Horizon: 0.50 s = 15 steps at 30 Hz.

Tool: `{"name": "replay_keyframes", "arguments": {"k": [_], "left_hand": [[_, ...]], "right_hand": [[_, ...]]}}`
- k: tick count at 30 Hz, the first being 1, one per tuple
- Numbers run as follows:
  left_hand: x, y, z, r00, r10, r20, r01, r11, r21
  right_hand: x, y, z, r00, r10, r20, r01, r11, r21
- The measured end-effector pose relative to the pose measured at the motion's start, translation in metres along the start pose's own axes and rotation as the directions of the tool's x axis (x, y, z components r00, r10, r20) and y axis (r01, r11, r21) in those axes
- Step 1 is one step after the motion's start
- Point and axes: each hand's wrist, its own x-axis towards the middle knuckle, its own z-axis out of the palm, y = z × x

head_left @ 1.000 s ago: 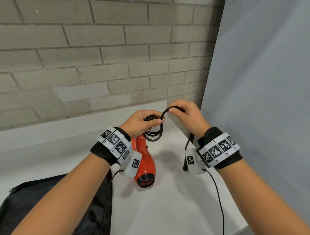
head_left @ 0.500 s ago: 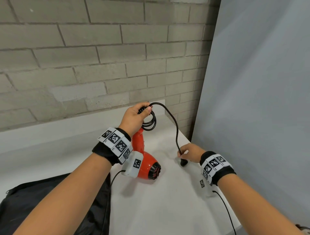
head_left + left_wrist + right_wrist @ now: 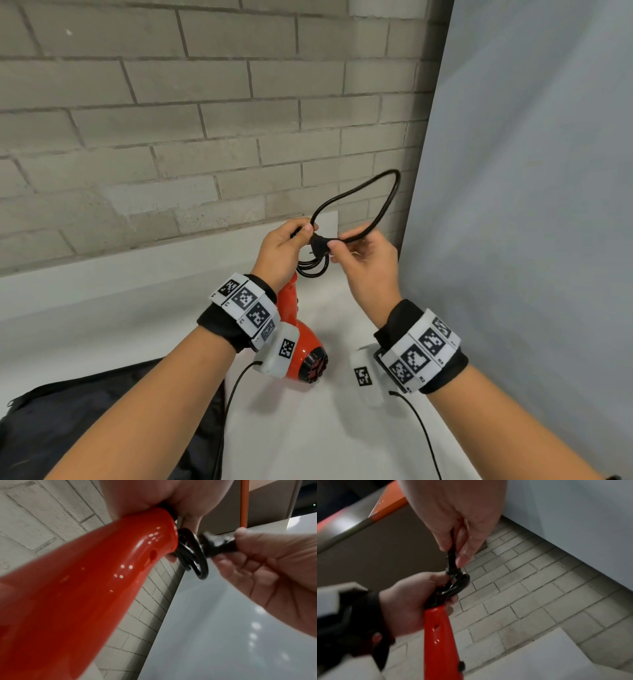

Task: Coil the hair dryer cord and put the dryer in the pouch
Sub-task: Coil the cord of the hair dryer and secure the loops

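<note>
A red hair dryer [image 3: 306, 356] hangs above the white table, held by the end of its handle [image 3: 96, 582] [image 3: 439, 635]. My left hand [image 3: 284, 250] grips that handle end together with several black cord coils [image 3: 313, 265] [image 3: 193, 555] [image 3: 453, 586]. My right hand [image 3: 363, 253] pinches the black plug [image 3: 320, 244] [image 3: 217, 547] [image 3: 452, 559] right beside the left thumb. A last loop of cord [image 3: 380, 192] arches up between the hands. The black pouch [image 3: 102, 421] lies at the lower left of the table.
A grey brick wall [image 3: 171, 120] stands behind the white table [image 3: 325, 428], and a pale grey panel [image 3: 531, 205] closes the right side. Thin black camera cables [image 3: 421, 435] hang from both wrists.
My right hand has come up from the table with the plug end to meet the left hand. The straight run of cord now forms a raised loop. The dryer barely moved.
</note>
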Motion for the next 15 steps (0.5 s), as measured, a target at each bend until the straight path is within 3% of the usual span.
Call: {"name": "replay_keyframes", "arguments": {"k": [7, 12, 15], "left_hand": [[0.001, -0.002, 0.003, 1.0, -0.019, 0.018, 0.02, 0.998, -0.052], [-0.003, 0.001, 0.007, 0.998, -0.001, 0.066, 0.002, 1.0, -0.013], [-0.005, 0.002, 0.011, 0.995, -0.001, 0.096, 0.001, 1.0, -0.002]], "right_hand": [[-0.003, 0.004, 0.009, 0.988, 0.122, -0.091, -0.132, 0.984, -0.118], [-0.001, 0.007, 0.014, 0.978, 0.208, -0.022, -0.209, 0.975, -0.076], [0.0, 0.013, 0.014, 0.986, 0.156, -0.068, -0.162, 0.982, -0.102]]}}
